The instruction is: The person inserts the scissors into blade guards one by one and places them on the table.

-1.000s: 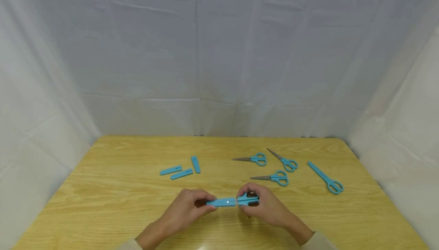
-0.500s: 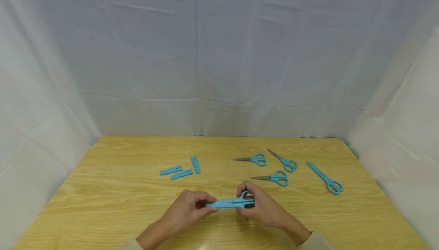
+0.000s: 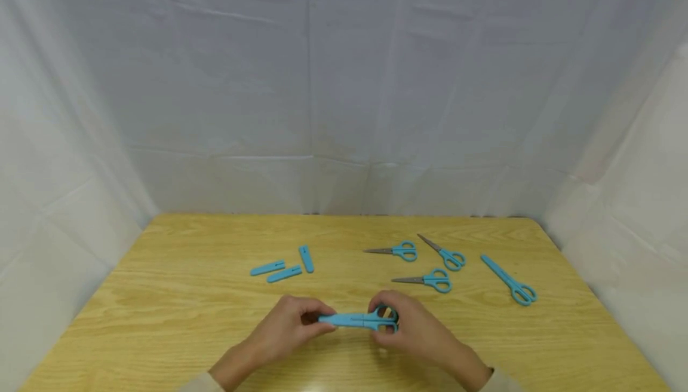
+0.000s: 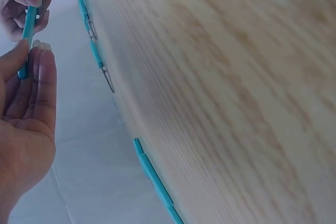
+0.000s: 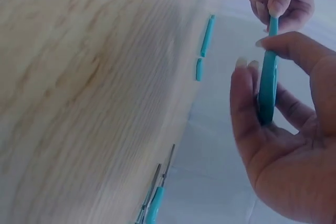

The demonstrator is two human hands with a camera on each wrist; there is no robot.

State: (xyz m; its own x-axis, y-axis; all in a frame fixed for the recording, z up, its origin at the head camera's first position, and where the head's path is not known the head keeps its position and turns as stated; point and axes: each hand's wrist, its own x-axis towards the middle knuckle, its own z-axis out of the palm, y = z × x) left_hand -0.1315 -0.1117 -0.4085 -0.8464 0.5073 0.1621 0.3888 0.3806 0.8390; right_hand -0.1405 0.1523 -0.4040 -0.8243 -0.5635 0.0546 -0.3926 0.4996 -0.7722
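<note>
Over the front of the table both hands hold one pair of scissors whose blades sit inside a turquoise cover. My left hand (image 3: 282, 331) pinches the tip end of the blade cover (image 3: 344, 319) between thumb and fingers. At the other end my right hand (image 3: 419, 329) grips the turquoise handles of the scissors (image 3: 375, 318), its fingers around the loops. Cover and handles meet in one straight line, and no blade metal shows between them. In the right wrist view the handles (image 5: 268, 85) lie edge-on between thumb and fingers.
Three loose turquoise covers (image 3: 283, 273) lie left of centre on the wooden table (image 3: 177, 308). Three bare-bladed scissors (image 3: 438, 279) lie right of centre, blades pointing left. Further right is a pair of covered scissors (image 3: 509, 279). Pale sheeting (image 3: 344, 81) stands behind and on both sides.
A second ago a small gap showed between cover and handles. My right hand has pushed the scissors left into the cover, and the gap has closed. The other scissors and covers lie as before.
</note>
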